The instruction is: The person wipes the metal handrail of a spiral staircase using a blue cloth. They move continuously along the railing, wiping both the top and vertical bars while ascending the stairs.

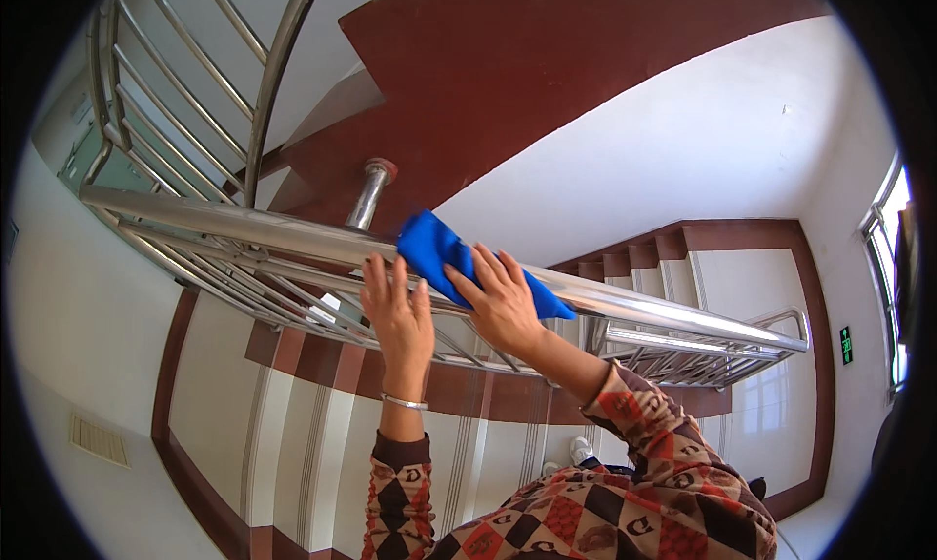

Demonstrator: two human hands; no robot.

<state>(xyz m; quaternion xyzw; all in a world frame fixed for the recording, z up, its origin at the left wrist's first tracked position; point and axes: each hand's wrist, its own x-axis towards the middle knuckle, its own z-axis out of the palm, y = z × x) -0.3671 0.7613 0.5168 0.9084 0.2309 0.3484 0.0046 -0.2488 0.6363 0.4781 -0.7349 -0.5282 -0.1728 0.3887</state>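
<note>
A blue cloth [432,249] lies draped over the round metal handrail [293,236] of a staircase. My right hand [501,300] presses the cloth onto the rail from above, its fingers spread a little over the fabric. To the left of it, my left hand [400,315] is raised flat beside the rail, fingers apart and fingertips close to the cloth's left edge; it holds nothing. Whether those fingertips touch the rail cannot be told. A silver bracelet [404,402] circles my left wrist.
Light stair treads [366,443] with dark grooved strips run below the rail, and my shoes [580,450] stand on them. Metal balusters [183,98] rise at upper left. A short metal post [371,194] stands behind the rail. At the right is a landing [761,282] by a window.
</note>
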